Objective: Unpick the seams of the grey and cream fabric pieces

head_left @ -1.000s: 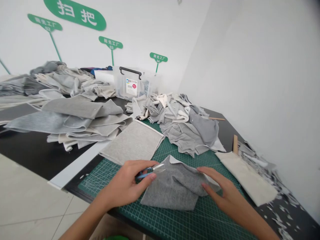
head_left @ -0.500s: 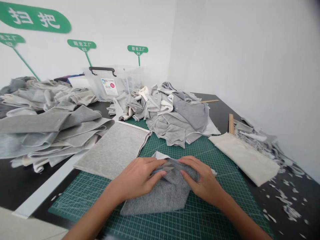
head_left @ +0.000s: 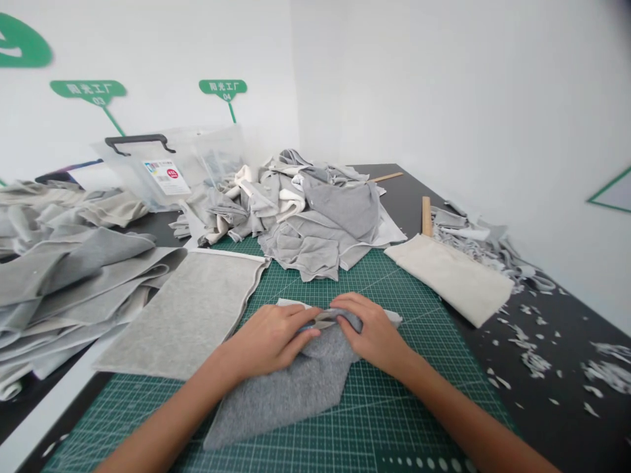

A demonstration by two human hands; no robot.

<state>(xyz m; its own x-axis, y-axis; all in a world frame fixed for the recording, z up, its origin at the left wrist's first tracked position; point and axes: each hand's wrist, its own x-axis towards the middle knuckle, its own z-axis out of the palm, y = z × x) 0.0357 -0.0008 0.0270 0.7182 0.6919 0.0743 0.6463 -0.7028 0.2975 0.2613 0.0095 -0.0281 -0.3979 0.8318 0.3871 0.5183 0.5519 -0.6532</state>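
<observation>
A piece of dark grey felt-like fabric (head_left: 290,387) lies on the green cutting mat (head_left: 404,407), its upper edge folded and lifted between my hands. My left hand (head_left: 273,338) is closed round small thread snips (head_left: 323,320) with pointed metal blades and a bit of blue handle showing. The blades reach the lifted fabric edge. My right hand (head_left: 369,332) pinches the folded edge just right of the snips' tips. A white edge of cloth shows beyond my fingers. The snips' handle is mostly hidden in my left hand.
A flat light grey piece (head_left: 180,315) lies left of the mat's middle. Fabric heaps (head_left: 320,210) stand behind and at the left (head_left: 83,282). A clear plastic box (head_left: 172,164) is at the back. On the right are a cream folded cloth (head_left: 451,279), wooden strip (head_left: 426,217) and scraps (head_left: 535,361).
The view has turned to the right. The snips' blades, open wider before, now sit closer in against the fabric edge, and my hands have come nearer together.
</observation>
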